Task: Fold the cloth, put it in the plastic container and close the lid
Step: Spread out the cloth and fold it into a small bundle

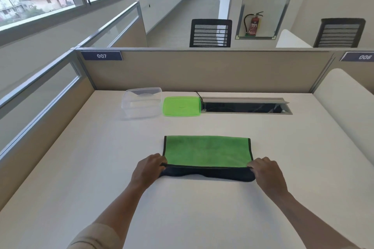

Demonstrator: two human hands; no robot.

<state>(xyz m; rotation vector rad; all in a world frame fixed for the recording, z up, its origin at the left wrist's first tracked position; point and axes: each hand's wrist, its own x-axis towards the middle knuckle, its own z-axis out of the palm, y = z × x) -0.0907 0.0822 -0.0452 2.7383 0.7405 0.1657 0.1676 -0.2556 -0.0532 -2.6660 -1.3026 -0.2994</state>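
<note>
**Cloth folded once, both hands at its near corners**

While the cloth lies flat on the white surface, the person's two hands grip it at its near edge. It is doubled over lengthwise: a green face bordered in black shows on top, and a dark underside bulges out along the edge closest to the camera. The left hand is closed on the near left corner, fingers curled over the black border. The right hand is closed on the near right corner in the same way — knuckles up, fingertips tucked against the fabric. Both forearms reach in from the bottom of the view, and a beige sleeve covers the left arm near the elbow.

Farther back on the surface, well apart from the cloth, stands the clear plastic container, open at the top and upright. Just beside it on its right lies the green lid, flat on the surface, its edge close to the container's wall; whether the two touch cannot be told. To the right of the lid a long cable slot is cut into the surface, its metal flap raised.

Behind these runs a beige partition bearing a blue plate marked 007. Beyond it stand two black mesh chairs — one near the middle — and a red fire extinguisher in a wall recess.
</note>
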